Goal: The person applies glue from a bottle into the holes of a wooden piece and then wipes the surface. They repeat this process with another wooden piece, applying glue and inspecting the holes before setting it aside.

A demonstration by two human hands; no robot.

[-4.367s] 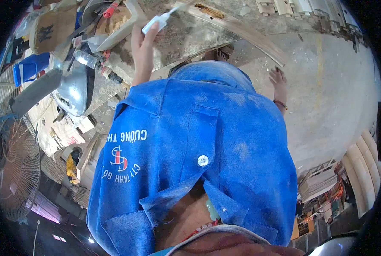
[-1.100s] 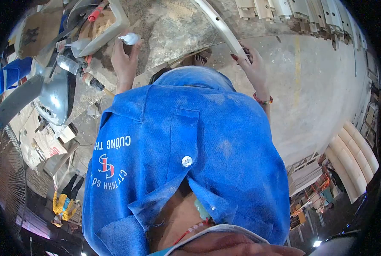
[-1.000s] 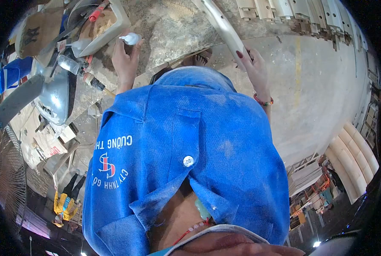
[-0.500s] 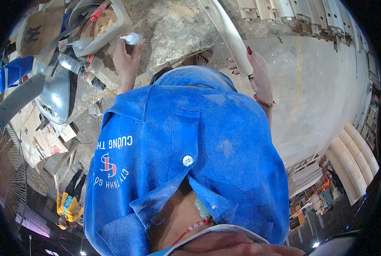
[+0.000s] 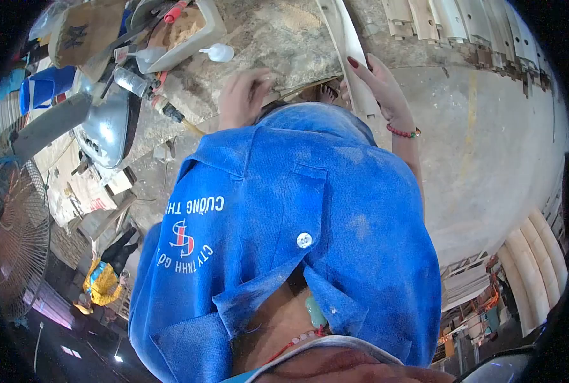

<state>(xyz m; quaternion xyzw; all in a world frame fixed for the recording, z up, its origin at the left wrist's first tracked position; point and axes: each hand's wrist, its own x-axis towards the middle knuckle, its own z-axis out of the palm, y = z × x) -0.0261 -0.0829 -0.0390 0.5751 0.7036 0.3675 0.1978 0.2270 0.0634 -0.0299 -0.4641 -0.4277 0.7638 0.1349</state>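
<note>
My right hand [image 5: 384,89] is closed round the near end of a long, pale, curved wooden piece [image 5: 347,45], the thumb with its dark red nail lying on top. The piece runs from that hand up past the top edge of the view. My left hand [image 5: 243,99] hovers over the work surface's near edge. It is slightly blurred, with fingers loosely bent and apart and nothing visible in them. Beyond it, a small white squeeze bottle [image 5: 221,52] with a narrow nozzle lies on its side on the dusty work surface [image 5: 278,38].
A pale tray [image 5: 203,39] of sawdust-coloured material stands at the upper left, with a red-handled tool [image 5: 175,11]. Nearer are a clear-bodied air fitting [image 5: 131,82] with a hose and a metal lamp-like housing [image 5: 103,131]. Slatted wooden parts [image 5: 450,22] line the upper right. A person in yellow [image 5: 103,281] is behind left.
My left hand has let go of the squeeze bottle and moved right and nearer to me. My right hand still holds the wooden piece. The whole view has shifted slightly.
</note>
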